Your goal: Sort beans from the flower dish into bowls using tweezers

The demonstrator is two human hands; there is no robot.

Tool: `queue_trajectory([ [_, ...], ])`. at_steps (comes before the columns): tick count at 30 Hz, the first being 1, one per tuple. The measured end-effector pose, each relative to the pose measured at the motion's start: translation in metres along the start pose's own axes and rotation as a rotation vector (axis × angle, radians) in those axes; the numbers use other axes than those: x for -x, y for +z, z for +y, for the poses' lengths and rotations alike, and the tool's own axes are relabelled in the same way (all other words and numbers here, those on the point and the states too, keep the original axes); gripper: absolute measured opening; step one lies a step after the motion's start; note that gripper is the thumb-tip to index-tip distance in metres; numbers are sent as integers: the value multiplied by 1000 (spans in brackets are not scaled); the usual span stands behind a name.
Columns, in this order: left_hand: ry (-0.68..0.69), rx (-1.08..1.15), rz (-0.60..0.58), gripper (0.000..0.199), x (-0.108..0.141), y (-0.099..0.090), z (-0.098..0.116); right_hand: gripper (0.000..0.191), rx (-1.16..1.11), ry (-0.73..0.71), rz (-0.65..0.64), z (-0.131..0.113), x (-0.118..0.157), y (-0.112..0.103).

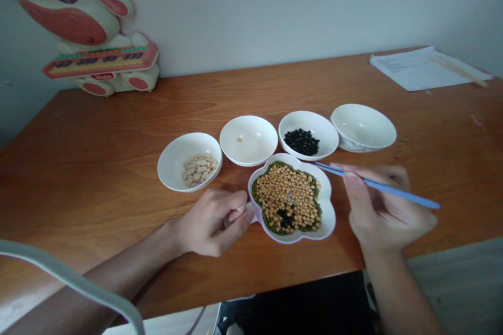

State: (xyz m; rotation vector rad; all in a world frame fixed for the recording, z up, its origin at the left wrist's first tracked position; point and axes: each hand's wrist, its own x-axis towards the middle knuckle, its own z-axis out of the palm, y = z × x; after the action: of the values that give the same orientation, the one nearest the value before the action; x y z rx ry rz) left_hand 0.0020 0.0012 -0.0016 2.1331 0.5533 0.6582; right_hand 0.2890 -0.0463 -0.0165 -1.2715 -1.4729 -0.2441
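My left hand (pixel 220 220) is closed on the short handle of a flower-shaped white dish (pixel 328 215) with a pale purple rim. Yellow beans (pixel 288 183) fill most of it, green ones show along the edges, and a small cluster of black beans (pixel 286 218) lies near the front. Held like a pen in my right hand (pixel 387 209) are slim blue tweezers (pixel 396 189). Their tips are over the dish's back right rim, close to a white bowl (pixel 328 138) of black beans (pixel 302 141). Whether the tips pinch anything is too small to tell.
Left of the black-bean bowl stand a bowl (pixel 248 154) with one small piece inside and a bowl (pixel 171 159) of flat pale seeds. Another white bowl (pixel 365 124) stands right. A toy keyboard animal (pixel 106 63) and papers (pixel 416 70) are at the back; a grey cable (pixel 70 275) crosses front left.
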Motion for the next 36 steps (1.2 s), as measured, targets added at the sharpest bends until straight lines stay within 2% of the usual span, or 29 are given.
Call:
queue_trajectory([
  [2, -4, 4, 1, 35, 0, 0, 0, 28, 54, 70, 36, 2, -2, 3],
  [6, -13, 4, 5, 35, 1, 0, 0, 24, 82, 175, 3, 3, -4, 7],
  [11, -2, 1, 3, 34, 1, 0, -1, 23, -35, 215, -14, -1, 9, -4],
  [13, -1, -10, 1, 34, 1, 0, -1, 25, -100, 181, -88, -4, 15, -11],
  [16, -6, -17, -5, 34, 1, 0, 0, 29, -134, 17, -272, -8, 18, -21],
  [18, -9, -10, -1, 34, 1, 0, 0, 27, -142, -65, -343, -11, 16, -24],
  [36, 3, 10, 1, 35, 2, 0, -3, 20, -100, -88, -398, -11, 10, -19],
])
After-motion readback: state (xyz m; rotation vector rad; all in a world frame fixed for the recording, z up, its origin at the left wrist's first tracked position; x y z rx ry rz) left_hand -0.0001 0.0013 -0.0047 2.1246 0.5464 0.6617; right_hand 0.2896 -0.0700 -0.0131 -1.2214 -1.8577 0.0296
